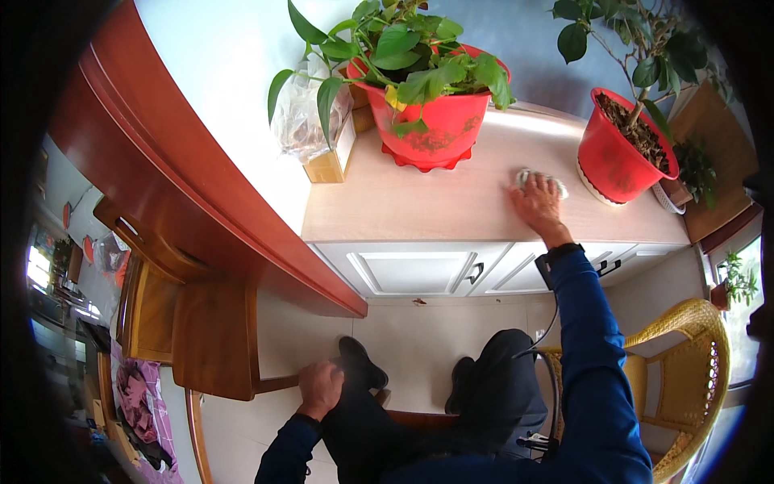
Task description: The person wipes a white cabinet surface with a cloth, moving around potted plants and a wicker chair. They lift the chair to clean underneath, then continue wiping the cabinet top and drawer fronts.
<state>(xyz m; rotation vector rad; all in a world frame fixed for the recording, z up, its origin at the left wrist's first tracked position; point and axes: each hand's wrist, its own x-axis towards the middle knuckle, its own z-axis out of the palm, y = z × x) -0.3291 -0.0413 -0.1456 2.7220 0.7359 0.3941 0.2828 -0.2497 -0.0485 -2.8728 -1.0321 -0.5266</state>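
My right hand reaches out over the light wood cabinet top, its fingers pressed down on a bunched pale cloth. Most of the cloth is hidden under the hand. Just right of it stands a red flowerpot with a small woody plant. Farther left on the same top is a larger red flowerpot, its side smeared with soil, holding a leafy green plant. My left hand rests at my left knee, its fingers loosely curled and partly out of sight; whether it holds anything does not show.
A cardboard box with clear plastic stands at the top's left end. White cabinet doors face me below. A red-brown door frame and wooden chair are left, a yellow wicker chair right.
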